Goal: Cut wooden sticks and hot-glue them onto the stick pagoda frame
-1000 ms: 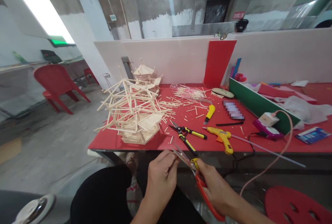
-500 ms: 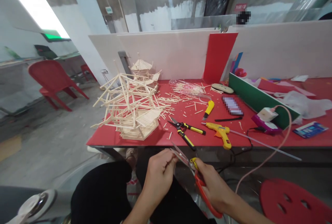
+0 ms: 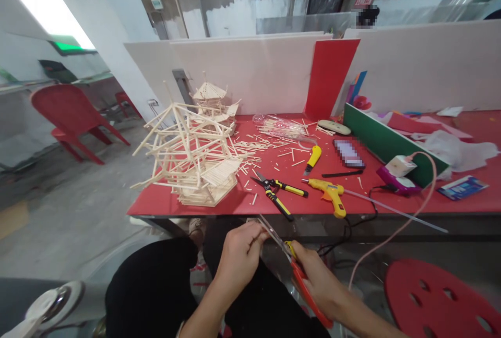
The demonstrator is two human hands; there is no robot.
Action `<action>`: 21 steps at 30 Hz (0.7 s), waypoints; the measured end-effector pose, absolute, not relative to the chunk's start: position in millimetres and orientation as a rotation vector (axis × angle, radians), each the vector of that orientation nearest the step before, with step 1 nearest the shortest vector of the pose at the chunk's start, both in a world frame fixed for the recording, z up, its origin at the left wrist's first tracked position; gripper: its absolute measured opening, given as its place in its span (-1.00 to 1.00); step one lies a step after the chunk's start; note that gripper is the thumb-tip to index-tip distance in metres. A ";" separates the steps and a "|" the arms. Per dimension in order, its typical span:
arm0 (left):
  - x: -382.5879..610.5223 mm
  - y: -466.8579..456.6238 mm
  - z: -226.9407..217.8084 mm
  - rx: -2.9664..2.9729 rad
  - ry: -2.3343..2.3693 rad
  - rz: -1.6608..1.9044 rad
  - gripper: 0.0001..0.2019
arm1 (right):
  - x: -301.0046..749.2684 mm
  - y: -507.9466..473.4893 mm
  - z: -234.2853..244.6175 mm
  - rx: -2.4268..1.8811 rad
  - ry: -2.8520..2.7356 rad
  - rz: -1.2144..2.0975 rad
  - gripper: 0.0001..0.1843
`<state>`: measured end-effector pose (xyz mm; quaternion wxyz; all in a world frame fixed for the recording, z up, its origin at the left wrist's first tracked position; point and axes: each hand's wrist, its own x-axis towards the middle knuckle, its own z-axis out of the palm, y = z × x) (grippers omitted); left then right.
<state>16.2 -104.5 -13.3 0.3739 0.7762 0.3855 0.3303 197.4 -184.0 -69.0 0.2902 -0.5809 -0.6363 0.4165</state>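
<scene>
Over my lap, my right hand grips a pair of scissors with red handles and a yellow part near the pivot. The metal blades point up and left, close together. My left hand is closed in a pinch right by the blades; what its fingertips hold is too small and hidden to name. Beyond the hands, a model frame of thin wooden sticks stands on the red table, with a smaller roofed stick model behind it.
On the table lie yellow-black pliers-like cutters, a yellow glue gun, a yellow utility knife, loose sticks and a phone. A pink cable hangs over the edge. A red stool stands at right.
The scissor blades have come from slightly apart to close together beside my left fingertips. The table and its things sit slightly higher in view.
</scene>
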 end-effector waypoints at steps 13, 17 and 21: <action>24.7 -108.4 -31.9 1.869 0.987 0.677 -0.69 | 191.6 -208.1 -78.6 -1.577 -1.487 1.317 -0.90; 24.8 -111.1 -29.4 1.901 1.005 0.667 -0.73 | 189.8 -207.2 -72.9 -1.587 -1.533 1.253 -0.83; 21.4 -112.6 -26.7 1.885 0.951 0.660 -0.76 | 188.2 -201.9 -70.6 -1.584 -1.578 1.162 -0.69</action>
